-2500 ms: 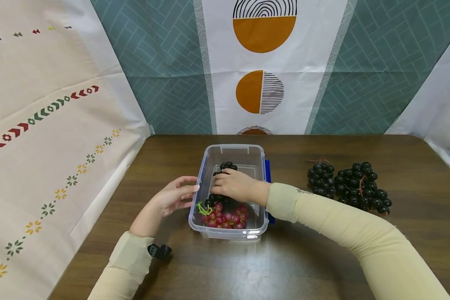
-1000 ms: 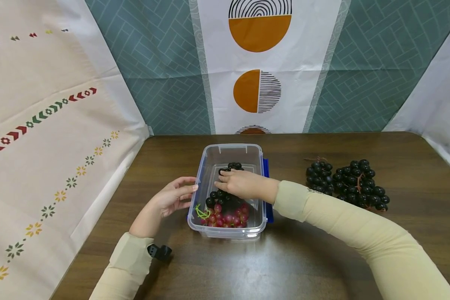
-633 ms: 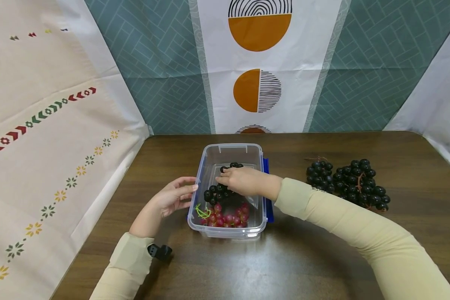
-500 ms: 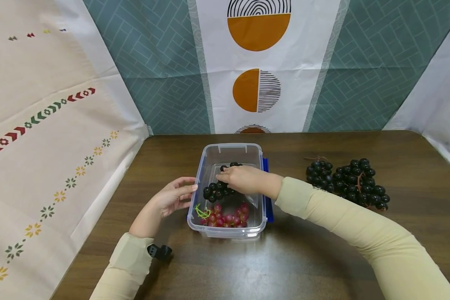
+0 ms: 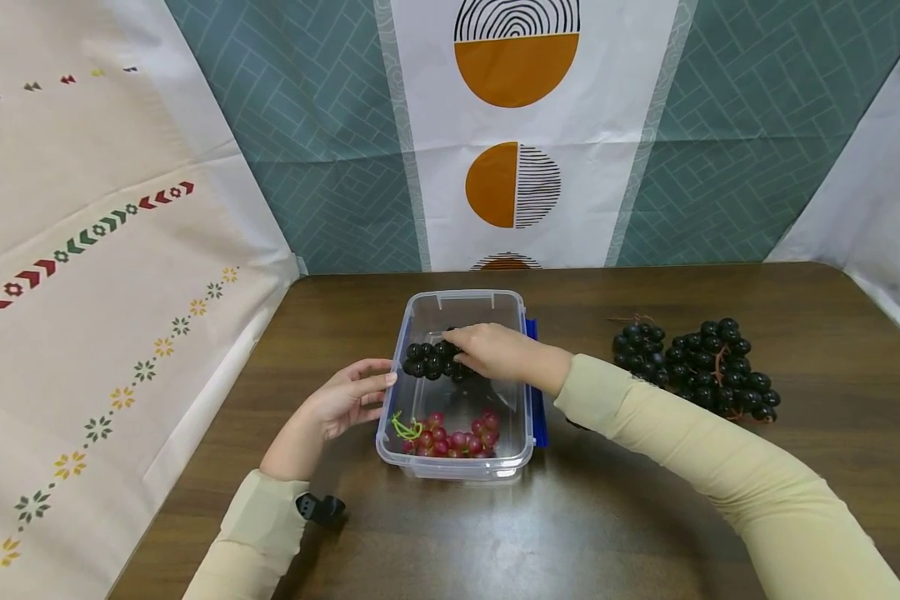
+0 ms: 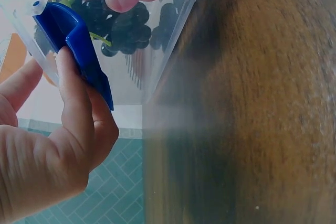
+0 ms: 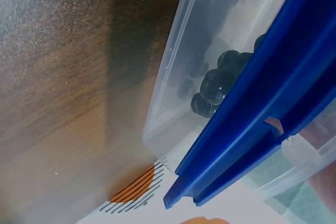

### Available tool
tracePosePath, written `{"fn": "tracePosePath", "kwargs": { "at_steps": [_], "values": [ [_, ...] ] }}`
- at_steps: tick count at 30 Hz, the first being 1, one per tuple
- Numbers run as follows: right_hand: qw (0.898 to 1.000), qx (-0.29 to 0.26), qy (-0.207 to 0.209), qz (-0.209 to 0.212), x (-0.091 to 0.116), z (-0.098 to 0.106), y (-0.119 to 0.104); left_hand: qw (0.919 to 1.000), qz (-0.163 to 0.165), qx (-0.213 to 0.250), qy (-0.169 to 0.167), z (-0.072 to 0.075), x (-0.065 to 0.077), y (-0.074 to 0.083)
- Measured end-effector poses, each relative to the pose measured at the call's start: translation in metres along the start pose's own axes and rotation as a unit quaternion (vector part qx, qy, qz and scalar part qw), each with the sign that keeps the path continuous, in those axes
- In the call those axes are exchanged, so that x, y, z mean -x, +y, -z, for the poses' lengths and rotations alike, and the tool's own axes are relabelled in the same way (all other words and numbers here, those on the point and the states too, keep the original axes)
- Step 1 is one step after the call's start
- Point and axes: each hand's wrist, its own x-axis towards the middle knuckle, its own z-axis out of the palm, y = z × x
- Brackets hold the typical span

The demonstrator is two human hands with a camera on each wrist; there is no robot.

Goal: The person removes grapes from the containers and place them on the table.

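Observation:
A clear plastic container with blue side latches stands lidless on the table. My right hand reaches inside and grips a bunch of black grapes; its fingertips are partly hidden. In the right wrist view the blue latch covers most of that hand, and some black grapes show through the wall. Red grapes with a green stem lie at the container's near end. My left hand, fingers relaxed, touches the left side; the left wrist view has its fingers against a blue latch.
Two more bunches of black grapes, a smaller bunch and a larger bunch, lie to the right on the brown wooden table. Patterned cloths hang behind and at both sides.
My right hand has moved toward the container's far end, and the black grapes have shifted back with it, leaving a gap to the red grapes. My left hand stays at the left side.

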Motion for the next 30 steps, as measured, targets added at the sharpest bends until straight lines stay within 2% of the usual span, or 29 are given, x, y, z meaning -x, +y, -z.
{"fn": "tracePosePath", "kwargs": {
  "at_steps": [14, 21, 30],
  "values": [
    [0.995, -0.064, 0.059, -0.052, 0.002, 0.005, 0.008, 1.0, -0.005, 0.006, -0.002, -0.001, 0.001, 0.0],
    [0.988, -0.106, 0.079, -0.08, 0.003, 0.008, 0.011, 1.0, -0.003, 0.001, -0.002, -0.002, 0.0, 0.0],
    [0.974, -0.167, 0.079, -0.128, 0.005, 0.008, 0.013, 1.0, -0.009, 0.002, 0.0, -0.002, 0.002, -0.002]
  ]
}}
